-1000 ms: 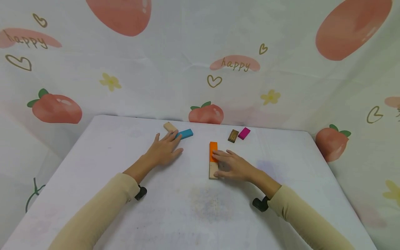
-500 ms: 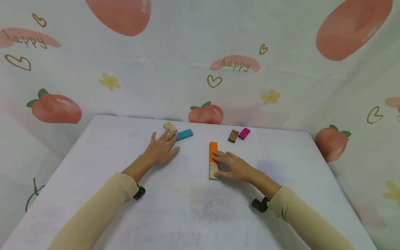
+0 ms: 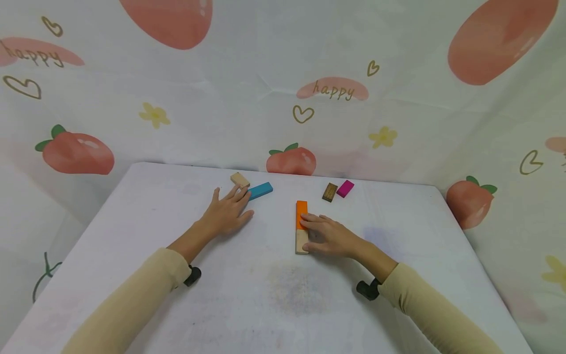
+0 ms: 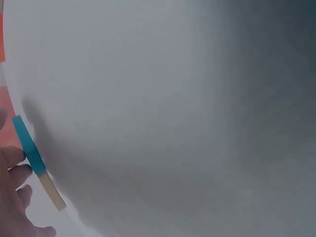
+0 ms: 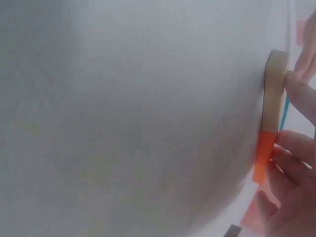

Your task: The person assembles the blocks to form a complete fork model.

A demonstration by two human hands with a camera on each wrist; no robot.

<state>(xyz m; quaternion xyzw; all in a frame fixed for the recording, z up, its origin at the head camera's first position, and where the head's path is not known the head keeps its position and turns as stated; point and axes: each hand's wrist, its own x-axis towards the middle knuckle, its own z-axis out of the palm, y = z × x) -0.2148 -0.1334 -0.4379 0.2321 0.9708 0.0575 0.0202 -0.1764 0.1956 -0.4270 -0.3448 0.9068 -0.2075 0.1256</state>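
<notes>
In the head view my left hand (image 3: 226,215) spreads its fingers at the near end of a blue wooden block (image 3: 261,191). A plain wooden block (image 3: 240,179) lies beside that end, partly behind the fingertips; the left wrist view shows the blue block (image 4: 30,148) against the plain one (image 4: 53,191). Farther right, an orange block (image 3: 301,211) and another plain wooden block (image 3: 301,242) lie end to end in a straight line. My right hand (image 3: 333,237) touches both from the right, fingertips at the orange block, thumb at the plain block. The right wrist view shows the same contact.
A dark brown block (image 3: 329,192) and a magenta block (image 3: 345,189) lie close together near the back of the white table (image 3: 239,305). Behind the table hangs a printed white cloth (image 3: 230,98). Stains mark the tabletop.
My left hand has drawn back slightly to the left and nearer to me, uncovering more of the blue block. The right hand and the blocks look unmoved.
</notes>
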